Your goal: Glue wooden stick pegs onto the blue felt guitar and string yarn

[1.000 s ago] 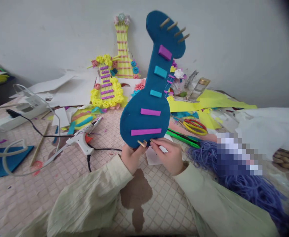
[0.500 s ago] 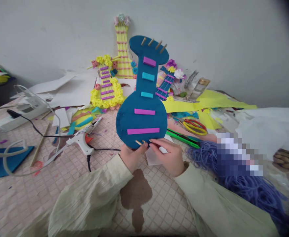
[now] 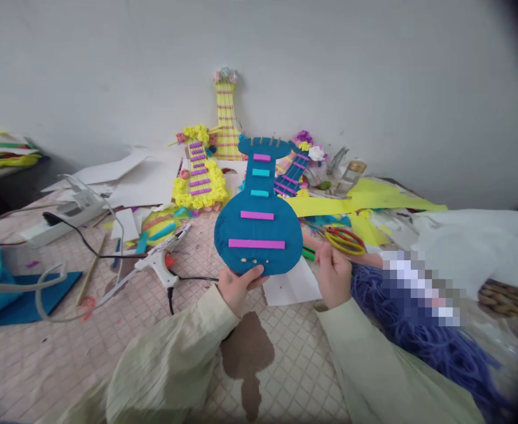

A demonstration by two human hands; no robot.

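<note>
A blue craft guitar stands upright before me, with purple and light-blue bars across its neck and body. Small wooden pegs stick out along its head, and several peg ends show near its bottom edge. My left hand grips the guitar's lower edge, thumb on the front. Apart from the guitar, to its right, is my right hand, fingers curled closed; whatever they may hold is hidden. Just behind that hand part of a green box cutter shows. White paper lies below the guitar.
A white glue gun with cords and a power strip are on the left. Decorated yellow guitars lean at the back. Purple-blue yarn, scissors and yellow paper spread over the right side.
My right hand has come off the guitar's bottom edge and moved right. The guitar now appears lower and tipped back, still in my left hand. The view has tilted up slightly.
</note>
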